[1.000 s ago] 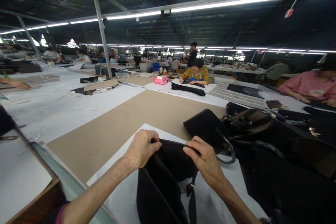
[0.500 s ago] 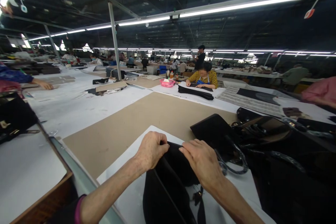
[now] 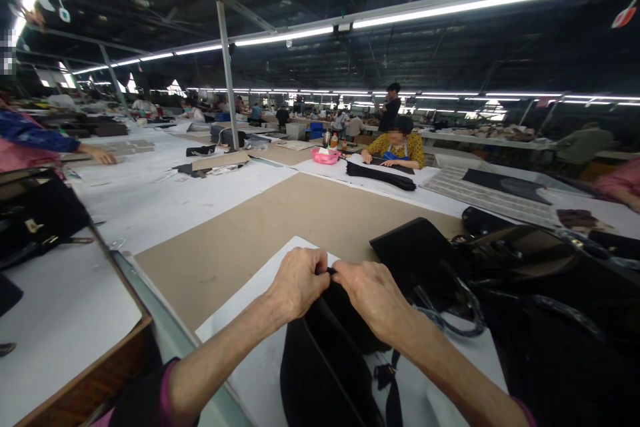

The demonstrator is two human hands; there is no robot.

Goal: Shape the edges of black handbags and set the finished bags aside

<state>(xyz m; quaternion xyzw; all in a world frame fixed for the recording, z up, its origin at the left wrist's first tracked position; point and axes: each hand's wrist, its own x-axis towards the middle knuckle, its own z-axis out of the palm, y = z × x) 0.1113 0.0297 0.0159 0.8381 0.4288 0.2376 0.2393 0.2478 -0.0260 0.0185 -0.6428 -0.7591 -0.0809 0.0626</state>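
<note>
A black bag (image 3: 320, 367) stands on a white sheet (image 3: 250, 360) in front of me, its top edge towards the far side. My left hand (image 3: 300, 280) pinches that edge between thumb and fingers. Close beside it, my right hand (image 3: 367, 290) grips the same edge, thumb and fingers pressed together. The fingertips of both hands nearly touch. Below my right wrist a black strap (image 3: 393, 387) with a small fitting hangs by the bag. The bag's inside is too dark to make out.
Black bags with plastic-wrapped handles (image 3: 565, 317) are heaped at the right. Brown board (image 3: 280, 213) covers the table beyond. A wooden-edged table (image 3: 75, 333) with black bags stands left. Across the table, a person in a yellow patterned top (image 3: 400, 147) works near a pink basket (image 3: 326, 156).
My right hand has moved left along the bag's edge, closing the gap to my left hand. The whole view has shifted slightly. Both hands still grip the edge.
</note>
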